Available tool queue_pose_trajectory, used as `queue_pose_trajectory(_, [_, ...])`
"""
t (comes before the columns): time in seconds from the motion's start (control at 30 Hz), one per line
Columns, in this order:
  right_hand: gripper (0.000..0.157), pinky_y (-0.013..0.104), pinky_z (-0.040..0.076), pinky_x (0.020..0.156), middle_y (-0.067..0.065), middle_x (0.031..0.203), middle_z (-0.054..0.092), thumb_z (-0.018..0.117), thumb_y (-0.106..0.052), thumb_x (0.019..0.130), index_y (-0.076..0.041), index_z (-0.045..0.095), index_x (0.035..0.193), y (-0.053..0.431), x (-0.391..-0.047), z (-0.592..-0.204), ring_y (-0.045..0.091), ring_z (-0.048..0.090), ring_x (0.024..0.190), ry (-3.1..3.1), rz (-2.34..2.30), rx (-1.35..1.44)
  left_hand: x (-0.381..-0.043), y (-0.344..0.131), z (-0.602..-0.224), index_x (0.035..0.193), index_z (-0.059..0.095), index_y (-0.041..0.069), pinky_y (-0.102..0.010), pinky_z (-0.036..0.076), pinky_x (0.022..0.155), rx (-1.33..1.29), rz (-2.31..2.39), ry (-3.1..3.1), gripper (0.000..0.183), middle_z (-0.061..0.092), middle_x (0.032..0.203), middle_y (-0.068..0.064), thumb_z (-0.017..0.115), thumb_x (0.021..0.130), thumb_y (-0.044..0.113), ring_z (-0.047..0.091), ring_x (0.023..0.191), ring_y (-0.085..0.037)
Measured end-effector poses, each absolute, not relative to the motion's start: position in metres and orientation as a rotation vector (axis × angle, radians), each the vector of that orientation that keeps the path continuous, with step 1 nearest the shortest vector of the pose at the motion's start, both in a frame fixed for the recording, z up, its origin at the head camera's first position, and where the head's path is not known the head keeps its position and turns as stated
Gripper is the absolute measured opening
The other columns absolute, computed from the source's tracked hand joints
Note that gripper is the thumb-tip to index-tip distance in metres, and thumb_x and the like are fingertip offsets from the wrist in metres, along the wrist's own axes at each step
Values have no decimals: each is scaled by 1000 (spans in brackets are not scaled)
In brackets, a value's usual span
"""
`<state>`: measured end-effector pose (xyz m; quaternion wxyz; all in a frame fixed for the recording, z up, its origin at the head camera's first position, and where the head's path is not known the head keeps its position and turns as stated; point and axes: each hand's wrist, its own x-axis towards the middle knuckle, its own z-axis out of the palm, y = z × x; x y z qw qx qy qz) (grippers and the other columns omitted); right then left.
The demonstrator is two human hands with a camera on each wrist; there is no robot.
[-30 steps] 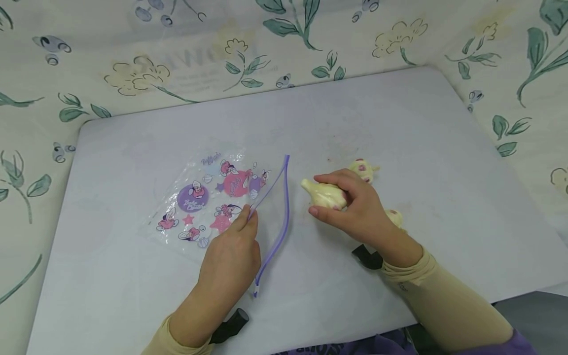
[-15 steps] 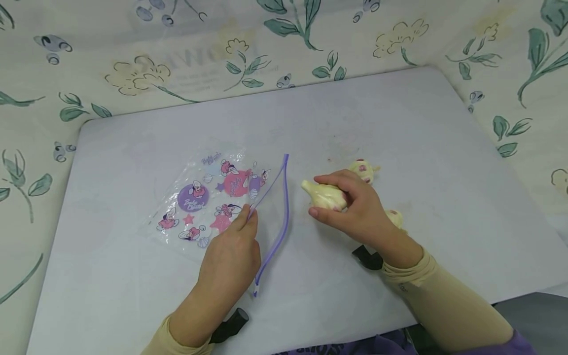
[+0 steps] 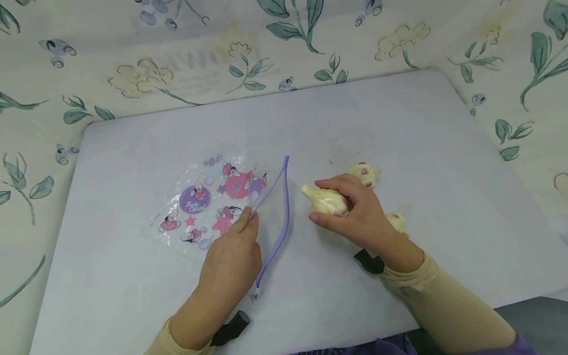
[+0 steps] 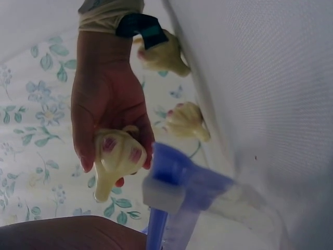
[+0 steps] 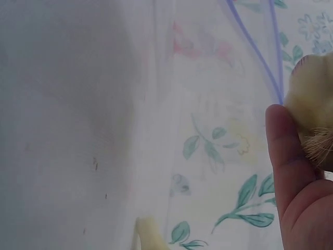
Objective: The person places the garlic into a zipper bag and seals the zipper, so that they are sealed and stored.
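My left hand (image 3: pixel 232 259) pinches the near lip of a clear zip bag (image 3: pixel 194 198) printed with pink and purple cartoon figures. The bag lies flat, and its purple zip edge (image 3: pixel 280 236) gapes apart. To the right of that opening, my right hand (image 3: pixel 366 217) grips a pale garlic bulb (image 3: pixel 326 201) between thumb and fingers, stem toward the bag. Pinkish patches mark the held bulb in the left wrist view, and its root tuft (image 5: pixel 321 143) shows in the right wrist view. Another garlic bulb (image 3: pixel 364 173) rests behind the right hand; a third garlic bulb (image 3: pixel 396 223) is partly hidden by the wrist.
A white table (image 3: pixel 133 296) bears everything, with flower-patterned cloth (image 3: pixel 199 49) rising along its back and sides. Dark wrist straps show at the left wrist (image 3: pixel 231 328) and right wrist (image 3: pixel 369 260). A grey surface (image 3: pixel 537 320) lies beyond the table's front right edge.
The head view has tilted slightly, so the scene sits a little lower. Both hands keep their grips on the bag and the garlic bulb.
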<state>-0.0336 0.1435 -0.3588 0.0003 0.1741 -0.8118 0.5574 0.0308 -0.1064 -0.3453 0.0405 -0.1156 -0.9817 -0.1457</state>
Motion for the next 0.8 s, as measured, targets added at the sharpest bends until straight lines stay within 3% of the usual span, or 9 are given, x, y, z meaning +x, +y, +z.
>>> queue_pose_trajectory(0.33, [58,21,49,72,1,117,69,90,-11,72,-12,70,126,143,-32,-360,12,58,94,-2541,1755,570,31,-107,-347,127,64,-11,-46,61,80,-372,-427,-2987,45,60,139,-26,70,82,-3,71,106,-40])
queue_pose_trajectory(0.8, [60,20,50,74,1,118,68,90,-8,71,-13,69,128,144,-32,-364,13,58,95,-2503,1803,536,31,-107,-347,126,65,-10,-44,62,75,-362,-429,-2980,45,60,138,-26,70,82,-4,72,104,-39])
